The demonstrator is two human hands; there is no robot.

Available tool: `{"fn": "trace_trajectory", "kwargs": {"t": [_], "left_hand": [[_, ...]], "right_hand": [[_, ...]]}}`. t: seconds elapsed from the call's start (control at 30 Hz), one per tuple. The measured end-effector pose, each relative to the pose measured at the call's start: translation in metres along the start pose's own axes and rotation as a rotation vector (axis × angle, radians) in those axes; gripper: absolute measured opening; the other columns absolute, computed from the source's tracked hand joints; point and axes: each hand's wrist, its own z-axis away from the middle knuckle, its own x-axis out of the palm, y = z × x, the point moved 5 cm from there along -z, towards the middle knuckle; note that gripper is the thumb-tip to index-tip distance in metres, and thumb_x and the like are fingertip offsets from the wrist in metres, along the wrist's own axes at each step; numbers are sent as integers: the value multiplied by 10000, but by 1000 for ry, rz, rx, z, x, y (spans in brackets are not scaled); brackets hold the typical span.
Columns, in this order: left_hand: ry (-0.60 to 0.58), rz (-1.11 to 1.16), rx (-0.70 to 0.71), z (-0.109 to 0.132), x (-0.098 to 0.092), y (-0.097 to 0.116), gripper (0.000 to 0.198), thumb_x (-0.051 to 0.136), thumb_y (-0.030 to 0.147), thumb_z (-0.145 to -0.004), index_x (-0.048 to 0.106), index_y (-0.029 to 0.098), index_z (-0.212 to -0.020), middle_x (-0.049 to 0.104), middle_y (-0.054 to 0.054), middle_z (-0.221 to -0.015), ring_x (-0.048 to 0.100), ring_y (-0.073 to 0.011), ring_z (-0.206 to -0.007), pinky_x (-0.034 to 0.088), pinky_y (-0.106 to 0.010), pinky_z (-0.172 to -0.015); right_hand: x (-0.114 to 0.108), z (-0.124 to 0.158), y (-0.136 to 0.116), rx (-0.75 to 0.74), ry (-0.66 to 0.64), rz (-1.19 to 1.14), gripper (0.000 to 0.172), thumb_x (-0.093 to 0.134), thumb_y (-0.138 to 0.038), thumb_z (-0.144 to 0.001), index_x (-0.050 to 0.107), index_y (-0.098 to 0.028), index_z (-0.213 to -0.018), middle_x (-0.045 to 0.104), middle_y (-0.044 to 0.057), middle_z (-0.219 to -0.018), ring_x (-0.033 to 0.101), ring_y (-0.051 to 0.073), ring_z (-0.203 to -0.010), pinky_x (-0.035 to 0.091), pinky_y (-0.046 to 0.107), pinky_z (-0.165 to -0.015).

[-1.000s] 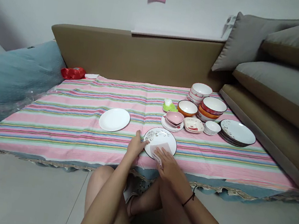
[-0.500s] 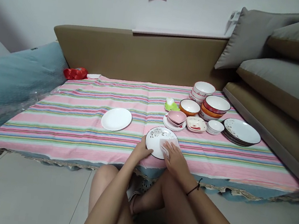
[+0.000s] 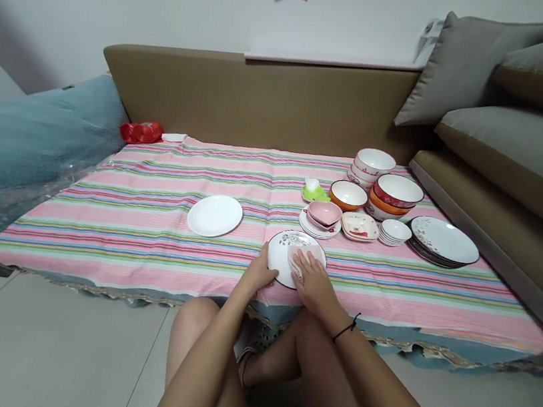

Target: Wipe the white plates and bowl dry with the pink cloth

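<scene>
A white plate with a grey flower pattern (image 3: 284,254) is tilted up off the striped cloth near its front edge. My left hand (image 3: 258,274) grips the plate's left rim. My right hand (image 3: 313,283) presses a pale pink cloth (image 3: 299,262) against the plate's face, fingers lying flat over it. Both forearms reach up from my bare knees at the bottom of the view.
A plain white plate (image 3: 214,215) lies to the left on the striped tablecloth (image 3: 146,233). Stacked bowls (image 3: 396,195), small dishes (image 3: 323,215) and a pile of patterned plates (image 3: 443,241) stand at the right. A sofa back and grey cushions rise behind; a teal cushion sits left.
The patterned plate has been lifted from lying flat to a tilt toward me. My right hand with the cloth has slid up over its face.
</scene>
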Motion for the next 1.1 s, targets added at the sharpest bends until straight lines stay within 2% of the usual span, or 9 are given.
{"fn": "trace_trajectory", "kwargs": {"t": [0.2,0.3,0.37,0.43,0.6,0.8,0.9,1.0,1.1], "left_hand": [[126,-157,-138,-7,-21,-7,699,572,143,-797,349,108,-1458,715,-149,-1054,680,-277,-1013,496,-344,-850],[9,-58,-196,-2,-10,-9,565,610,247,-837,416,112,-1351,722,-99,-846,704,-242,-796,513,-323,-736],[-106,80,-212,1,1,-10,524,617,214,-827,423,104,-1302,702,-65,-757,678,-208,-643,512,-303,-642],[-110,119,-215,1,3,-10,507,602,134,-798,432,102,-1275,698,-59,-767,661,-190,-604,505,-289,-607],[152,-149,-204,-5,-23,-8,559,585,114,-785,413,127,-1317,711,-89,-915,696,-223,-863,497,-285,-727],[-88,28,-245,2,-1,-7,520,570,126,-795,434,80,-1295,725,-121,-866,698,-223,-674,518,-302,-615],[17,-38,-199,-4,-7,-5,607,563,105,-793,393,87,-1375,731,-164,-996,720,-252,-790,538,-331,-701],[179,-200,-143,-13,-24,-2,644,556,138,-834,366,132,-1449,684,-203,-1189,675,-308,-1074,510,-388,-882],[175,-267,-131,-17,-29,-2,543,520,172,-878,441,169,-1415,686,-192,-1183,651,-329,-1123,492,-432,-927]], "right_hand": [[-2,27,-6,-255,-53,-65,484,342,-279,-1013,492,-175,-1461,449,65,-1529,378,278,-1437,340,500,-1183],[-9,24,12,-159,-2,-17,468,341,-284,-1017,516,-193,-1443,446,82,-1530,375,279,-1439,335,517,-1181],[-9,14,13,-95,22,4,483,355,-285,-1011,498,-159,-1455,420,116,-1542,343,299,-1454,320,542,-1181],[-6,7,3,-102,11,-9,503,360,-285,-1005,479,-112,-1463,401,142,-1548,319,320,-1463,316,558,-1178],[-1,28,-19,-357,-26,-120,509,355,-255,-1003,425,-189,-1503,419,51,-1550,332,250,-1463,320,501,-1197],[-6,11,11,-76,56,-40,487,368,-258,-997,491,-145,-1455,424,109,-1540,329,310,-1460,317,557,-1179],[-2,-7,-4,-49,29,-57,491,401,-266,-987,502,-123,-1445,425,112,-1539,331,342,-1453,335,558,-1168],[1,-2,-24,-226,0,-115,482,391,-249,-989,503,-155,-1447,468,71,-1516,363,300,-1442,336,518,-1182],[-3,16,-17,-299,18,-108,485,385,-217,-977,504,-178,-1446,494,52,-1498,392,269,-1427,336,498,-1186]]}}
